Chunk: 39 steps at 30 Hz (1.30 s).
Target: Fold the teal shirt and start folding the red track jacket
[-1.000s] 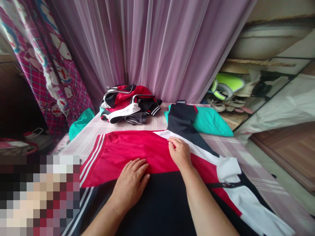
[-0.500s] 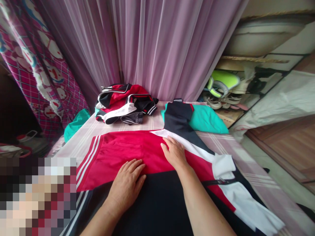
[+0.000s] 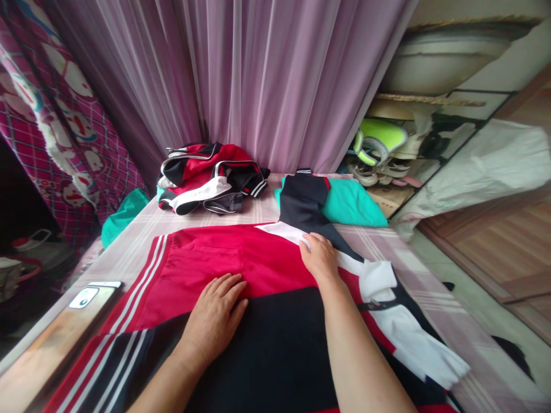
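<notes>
A red, black and white track jacket [image 3: 275, 332] lies spread out, with white stripes along its left hem. My left hand [image 3: 219, 312] rests flat on it, fingers extended, near the line where red meets black. Farther right, my right hand [image 3: 321, 252] lies on the white band beside a dark sleeve, its fingers stretched out and touching the cloth. That sleeve reaches back over a folded teal garment [image 3: 355, 203]. The white collar and the zip show at the right of the jacket. Neither hand grips anything.
A crumpled red, black and white garment [image 3: 210, 180] sits at the back of the checked tablecloth [image 3: 262, 212]. What looks like a phone [image 3: 73, 327] lies at the left edge. Purple curtains [image 3: 258, 74] hang behind; a shelf with shoes [image 3: 365, 174] stands right.
My right hand has slid right across the jacket, from the red cloth onto the white band. My left hand stays almost in place. The view has shifted slightly.
</notes>
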{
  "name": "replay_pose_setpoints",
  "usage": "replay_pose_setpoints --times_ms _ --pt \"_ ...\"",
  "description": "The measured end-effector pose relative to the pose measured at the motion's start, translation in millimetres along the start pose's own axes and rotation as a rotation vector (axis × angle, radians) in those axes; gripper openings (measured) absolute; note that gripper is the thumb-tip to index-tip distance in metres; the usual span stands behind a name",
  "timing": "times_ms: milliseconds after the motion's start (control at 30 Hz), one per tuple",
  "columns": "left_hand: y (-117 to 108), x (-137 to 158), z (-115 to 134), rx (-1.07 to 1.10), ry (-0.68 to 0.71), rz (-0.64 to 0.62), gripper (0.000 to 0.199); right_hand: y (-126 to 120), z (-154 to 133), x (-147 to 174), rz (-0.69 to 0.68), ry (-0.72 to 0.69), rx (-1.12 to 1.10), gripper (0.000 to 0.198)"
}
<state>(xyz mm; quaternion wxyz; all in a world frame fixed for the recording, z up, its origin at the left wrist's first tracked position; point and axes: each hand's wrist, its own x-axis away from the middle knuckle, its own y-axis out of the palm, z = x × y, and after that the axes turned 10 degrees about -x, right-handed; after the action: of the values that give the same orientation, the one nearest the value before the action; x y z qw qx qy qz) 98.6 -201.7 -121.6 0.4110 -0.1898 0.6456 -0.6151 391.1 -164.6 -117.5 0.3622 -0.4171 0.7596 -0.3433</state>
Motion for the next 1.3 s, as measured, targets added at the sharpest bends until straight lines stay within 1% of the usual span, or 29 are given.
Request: replay_pose_setpoints --times_ms 100,200,233,300,400,467,600,633,700,767,867,967,1133,1200,1300 --pt "-0.9 -0.6 0.4 0.003 0.003 -0.003 0.039 0.8 -10.1 -2.0 -0.016 -0.100 -0.107 0.035" --pt "-1.6 -0.7 1.3 -0.003 0.000 -0.004 0.039 7.4 -22.0 3.1 -0.103 -0.196 -0.151 0.033" --pt "-1.6 -0.6 1.7 -0.010 -0.001 -0.006 0.039 10.1 -24.2 5.7 -0.135 -0.210 -0.140 0.032" --pt "-1.6 -0.3 2.5 -0.020 -0.005 -0.006 0.039 14.8 -24.8 10.1 -0.165 -0.196 -0.097 0.032" --pt "-1.3 0.3 3.4 -0.017 -0.013 -0.002 0.040 19.6 -18.6 10.8 -0.132 -0.135 -0.062 0.035" --pt "-1.5 0.6 3.7 -0.014 -0.017 0.001 0.041 21.4 -14.0 7.4 -0.085 -0.142 -0.094 0.032" --pt "-3.4 1.0 4.9 -0.040 -0.014 -0.018 0.042 23.0 -14.7 0.7 0.070 -0.314 -0.232 0.029" --pt "-3.9 1.1 5.4 -0.053 -0.014 -0.024 0.042 23.6 -16.9 0.7 0.094 -0.353 -0.254 0.029" --pt "-4.6 1.5 6.7 -0.086 -0.018 -0.031 0.041 25.6 -21.5 3.0 0.086 -0.397 -0.261 0.029" --pt "-4.9 1.7 8.1 -0.118 -0.034 -0.039 0.043 28.9 -24.3 6.9 0.033 -0.396 -0.229 0.027" --pt "-5.1 1.3 9.8 -0.139 -0.067 -0.079 0.048 34.0 -22.9 10.7 -0.029 -0.347 -0.209 0.025" --pt "-5.4 0.7 10.3 -0.135 -0.091 -0.127 0.050 36.8 -18.9 9.6 -0.036 -0.314 -0.260 0.026" --pt "-8.3 0.9 7.3 -0.147 -0.132 -0.144 0.059 38.1 -15.9 6.3 -0.018 -0.298 -0.328 0.026" --pt "-11.8 -1.4 2.7 -0.168 -0.180 -0.194 0.063 38.3 -15.5 5.7 -0.015 -0.300 -0.347 0.027" --pt "-20.1 -11.0 -10.5 -0.196 -0.253 -0.325 0.064 38.7 -14.8 4.7 -0.012 -0.312 -0.364 0.028"
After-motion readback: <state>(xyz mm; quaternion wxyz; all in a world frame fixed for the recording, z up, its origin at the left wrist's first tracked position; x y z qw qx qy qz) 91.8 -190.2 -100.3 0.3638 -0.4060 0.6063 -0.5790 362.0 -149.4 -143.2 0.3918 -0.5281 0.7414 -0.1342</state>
